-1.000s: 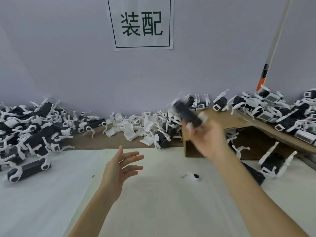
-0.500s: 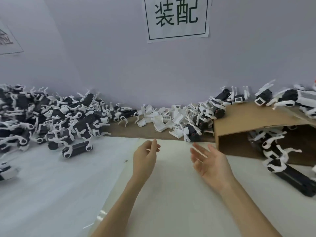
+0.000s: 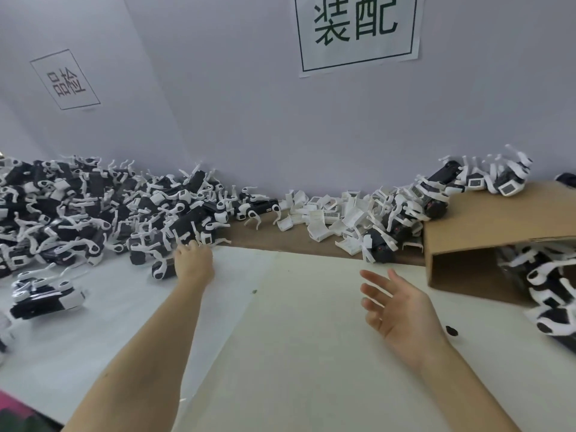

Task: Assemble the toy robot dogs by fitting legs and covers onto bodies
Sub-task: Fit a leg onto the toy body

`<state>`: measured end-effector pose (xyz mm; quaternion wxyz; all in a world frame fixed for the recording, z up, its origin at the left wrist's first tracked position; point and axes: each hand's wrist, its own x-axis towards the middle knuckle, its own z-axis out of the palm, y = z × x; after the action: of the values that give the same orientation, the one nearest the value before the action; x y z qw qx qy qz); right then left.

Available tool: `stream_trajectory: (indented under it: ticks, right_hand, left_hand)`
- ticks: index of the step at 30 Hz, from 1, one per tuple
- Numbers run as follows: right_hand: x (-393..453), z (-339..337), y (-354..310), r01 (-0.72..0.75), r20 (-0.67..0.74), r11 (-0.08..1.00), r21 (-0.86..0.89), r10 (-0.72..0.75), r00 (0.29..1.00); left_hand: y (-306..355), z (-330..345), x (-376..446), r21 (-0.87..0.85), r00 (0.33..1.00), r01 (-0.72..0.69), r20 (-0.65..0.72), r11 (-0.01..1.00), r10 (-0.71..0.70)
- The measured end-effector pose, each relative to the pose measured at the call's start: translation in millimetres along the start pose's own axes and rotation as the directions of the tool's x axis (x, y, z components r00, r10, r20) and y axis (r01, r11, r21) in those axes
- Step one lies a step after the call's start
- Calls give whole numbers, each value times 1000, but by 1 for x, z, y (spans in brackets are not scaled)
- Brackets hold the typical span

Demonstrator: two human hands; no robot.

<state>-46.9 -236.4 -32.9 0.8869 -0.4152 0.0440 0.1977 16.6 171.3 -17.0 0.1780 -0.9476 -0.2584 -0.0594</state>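
My left hand [image 3: 194, 262] is stretched out to the near edge of the big heap of toy robot dogs [image 3: 93, 213] at the far left, its back toward me. The fingertips reach in among the white legs of the nearest dog [image 3: 184, 232], but I cannot tell whether the fingers are curled round anything or only touching, since the hand hides them. My right hand [image 3: 396, 304] hovers above the white mat [image 3: 296, 338] with palm turned inward, fingers straight and slightly spread, holding nothing.

The loose white covers [image 3: 327, 213] lie in a scatter at the far middle, along the brown table edge by the wall. More dogs sit on top of the cardboard box [image 3: 498, 219] at the far right and spill from its open side. One dog [image 3: 46, 299] lies apart on the near left.

These look like light, hard plastic pieces. The black bodies are blocky and stiff, so I judge the body is the place to grasp, thumb and fingers across its sides. The white legs are thin, curved and tangled with their neighbours; pulling by one could drag others along or strain the joint. I would lift the body straight out of the heap, then bring it to the mat where the right hand can fit a cover
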Motion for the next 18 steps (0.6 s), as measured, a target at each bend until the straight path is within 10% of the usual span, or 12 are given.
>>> stream_trajectory:
  ticks: [5, 12, 18]
  right_hand:
    - [-2, -1, -3, 11, -13, 1000, 27, -10, 1000]
    - [-9, -6, -14, 98, -59, 994, 49, -95, 994]
    - [-22, -26, -32, 24, 53, 997, 68, -27, 998]
  left_hand:
    - [31, -14, -24, -65, 920, -286, -296, 956, 256]
    - [137, -86, -139, -134, 451, -829, -735, 543, 507]
    - [191, -104, -225, -82, 125, -991, -847, 105, 516]
